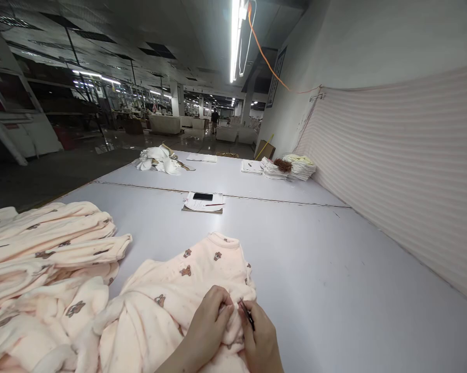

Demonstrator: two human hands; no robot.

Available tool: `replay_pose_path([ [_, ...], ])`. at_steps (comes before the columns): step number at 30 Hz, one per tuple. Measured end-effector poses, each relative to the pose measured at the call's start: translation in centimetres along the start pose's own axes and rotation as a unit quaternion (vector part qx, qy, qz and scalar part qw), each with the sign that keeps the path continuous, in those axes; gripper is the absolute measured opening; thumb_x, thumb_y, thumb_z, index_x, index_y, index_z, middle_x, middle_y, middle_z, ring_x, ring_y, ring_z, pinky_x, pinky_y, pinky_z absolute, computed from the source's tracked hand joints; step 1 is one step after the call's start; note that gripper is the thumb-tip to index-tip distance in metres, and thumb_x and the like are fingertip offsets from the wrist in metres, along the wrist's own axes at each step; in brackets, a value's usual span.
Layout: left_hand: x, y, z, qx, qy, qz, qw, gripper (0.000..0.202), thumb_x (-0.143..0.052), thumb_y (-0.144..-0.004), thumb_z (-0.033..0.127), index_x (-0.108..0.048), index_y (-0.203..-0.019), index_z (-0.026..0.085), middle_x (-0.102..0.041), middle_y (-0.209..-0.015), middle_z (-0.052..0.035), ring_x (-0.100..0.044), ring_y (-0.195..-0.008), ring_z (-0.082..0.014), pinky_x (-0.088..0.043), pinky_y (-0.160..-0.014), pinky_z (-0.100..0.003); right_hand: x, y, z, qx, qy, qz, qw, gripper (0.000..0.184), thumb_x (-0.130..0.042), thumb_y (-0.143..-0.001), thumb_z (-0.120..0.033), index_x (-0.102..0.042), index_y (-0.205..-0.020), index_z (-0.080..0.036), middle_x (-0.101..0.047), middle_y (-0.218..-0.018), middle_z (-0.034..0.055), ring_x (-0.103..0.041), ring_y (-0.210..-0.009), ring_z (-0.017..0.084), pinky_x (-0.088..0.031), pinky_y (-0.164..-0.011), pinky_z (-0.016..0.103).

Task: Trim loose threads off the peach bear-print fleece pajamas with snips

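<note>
A pale pink fleece garment (190, 280) with small brown bear prints lies on the grey table (334, 269) in front of me. My left hand (208, 324) pinches a fold of its fabric near the bottom of the view. My right hand (261, 339) is closed round a small dark tool (246, 313), its tip at the same fold. The two hands nearly touch.
A pile of the same pink garments (42, 259) fills the left. Farther back lie a clipboard with a black phone (202, 197) on it, a heap of white cloth (159, 159) and stacked fabric pieces (289, 167). A striped cloth wall (404, 171) runs along the right. A person (214, 120) stands far off.
</note>
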State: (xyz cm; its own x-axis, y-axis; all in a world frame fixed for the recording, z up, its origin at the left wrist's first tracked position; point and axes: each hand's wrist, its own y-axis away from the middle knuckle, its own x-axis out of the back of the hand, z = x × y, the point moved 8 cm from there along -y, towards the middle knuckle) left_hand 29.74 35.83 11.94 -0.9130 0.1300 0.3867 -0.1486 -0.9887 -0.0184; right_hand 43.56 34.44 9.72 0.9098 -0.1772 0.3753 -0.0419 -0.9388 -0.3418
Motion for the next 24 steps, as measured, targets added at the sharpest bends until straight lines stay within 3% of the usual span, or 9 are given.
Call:
replay_pose_path([
  [3,-0.2,0.3,0.4,-0.013,-0.029,-0.024,0.999,0.01,-0.045,-0.085,0.022,-0.054,-0.089,0.024,-0.058,-0.103,-0.0037,-0.052,-0.098,-0.0202,-0.043,-0.086,-0.036,0.2,-0.1,0.7,-0.033,-0.002,0.026,0.999,0.029,-0.042,-0.092,-0.046,-0.059,-0.084,-0.024,-0.064,-0.078,0.0046,-0.059,-0.071,0.021,-0.045,-0.065,0.029],
  [6,-0.6,0.5,1.1,-0.04,-0.084,-0.044,0.995,0.032,-0.055,-0.078,0.019,-0.058,-0.108,0.03,-0.048,-0.134,-0.0035,-0.037,-0.125,-0.0254,-0.033,-0.101,-0.044,0.3,-0.1,1.3,-0.085,-0.038,0.043,0.995,0.03,-0.043,-0.092,-0.049,-0.056,-0.081,-0.024,-0.062,-0.072,0.0023,-0.058,-0.067,0.019,-0.045,-0.062,0.027],
  [11,-0.4,0.1,1.4,-0.029,-0.084,-0.015,0.996,0.018,-0.049,-0.083,0.022,-0.065,-0.089,0.029,-0.061,-0.113,-0.0012,-0.05,-0.11,-0.0235,-0.038,-0.094,-0.042,1.6,-0.2,1.0,-0.139,-0.097,0.024,0.985,0.034,-0.046,-0.088,-0.055,-0.056,-0.083,-0.023,-0.063,-0.073,0.0008,-0.058,-0.068,0.018,-0.045,-0.064,0.024],
  [17,-0.5,0.1,0.5,-0.028,-0.086,-0.016,0.996,0.021,-0.048,-0.082,0.024,-0.066,-0.093,0.028,-0.058,-0.115,-0.0047,-0.049,-0.11,-0.0258,-0.036,-0.095,-0.045,3.7,-0.2,-0.3,-0.06,0.013,-0.068,0.996,0.027,-0.054,-0.084,-0.049,-0.068,-0.088,-0.026,-0.065,-0.078,0.0015,-0.061,-0.07,0.018,-0.044,-0.063,0.023],
  [24,-0.4,0.3,1.0,0.002,-0.098,-0.044,0.994,0.025,-0.049,-0.079,0.023,-0.068,-0.093,0.03,-0.059,-0.118,-0.0035,-0.049,-0.112,-0.0252,-0.032,-0.098,-0.047,3.7,-0.4,-1.2,0.047,0.108,-0.042,0.992,0.024,-0.055,-0.085,-0.045,-0.07,-0.096,-0.03,-0.07,-0.084,0.0016,-0.065,-0.071,0.017,-0.047,-0.062,0.024],
])
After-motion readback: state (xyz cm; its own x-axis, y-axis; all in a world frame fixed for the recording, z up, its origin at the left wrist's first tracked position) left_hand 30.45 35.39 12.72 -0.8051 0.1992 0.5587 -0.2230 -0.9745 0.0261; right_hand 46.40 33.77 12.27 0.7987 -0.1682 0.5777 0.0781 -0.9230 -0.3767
